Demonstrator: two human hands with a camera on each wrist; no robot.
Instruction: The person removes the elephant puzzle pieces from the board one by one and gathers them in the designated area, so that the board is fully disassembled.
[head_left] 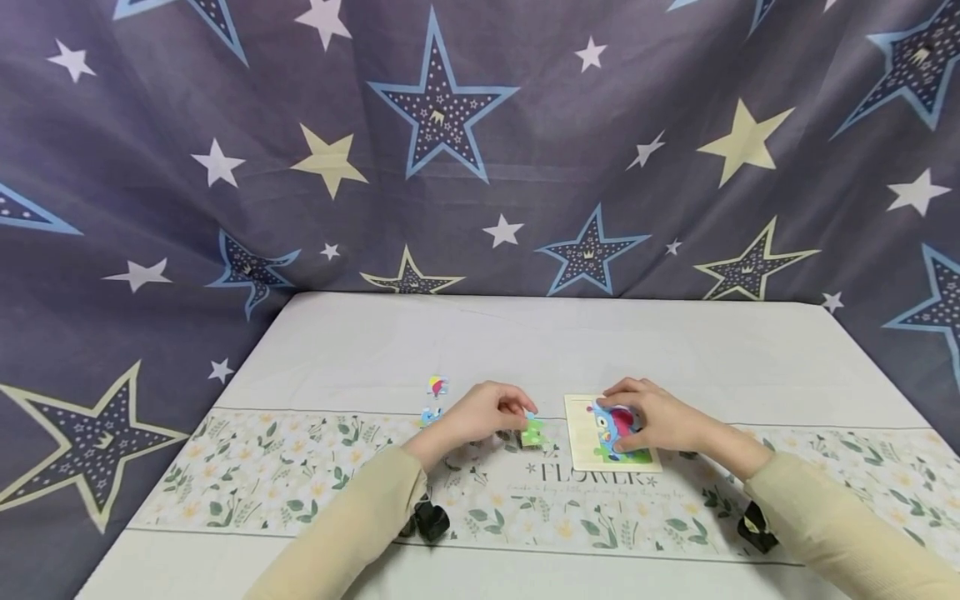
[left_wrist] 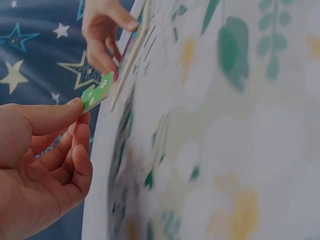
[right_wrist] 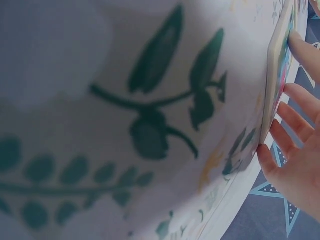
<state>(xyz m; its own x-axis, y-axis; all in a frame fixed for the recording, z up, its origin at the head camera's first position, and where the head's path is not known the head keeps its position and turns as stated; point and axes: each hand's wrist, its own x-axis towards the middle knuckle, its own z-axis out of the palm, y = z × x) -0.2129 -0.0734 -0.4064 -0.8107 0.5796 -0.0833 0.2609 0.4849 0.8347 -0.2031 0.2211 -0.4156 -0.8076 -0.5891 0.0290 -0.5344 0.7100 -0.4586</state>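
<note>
Between thumb and fingertips, my left hand [head_left: 487, 412] pinches a green jigsaw piece [head_left: 532, 433] above the table, left of the puzzle board. The left wrist view shows white flowers printed on that piece [left_wrist: 98, 92]. My right hand [head_left: 663, 423] rests on the pale wooden puzzle board [head_left: 581, 457], its thumb and fingers spread over the pieces. Inside the board, a blue and red cartoon picture [head_left: 606, 423] with green at its bottom is partly covered by this hand. From the right wrist, the fingers [right_wrist: 292, 117] touch the board's face and edge.
Two spots of loose pieces lie left of the left hand: one with a red and yellow balloon [head_left: 437, 386], one blue [head_left: 430, 416] and partly hidden by the arm. A floral printed band [head_left: 337, 450] crosses the white table [head_left: 600, 342]. A starry curtain [head_left: 525, 183] hangs behind.
</note>
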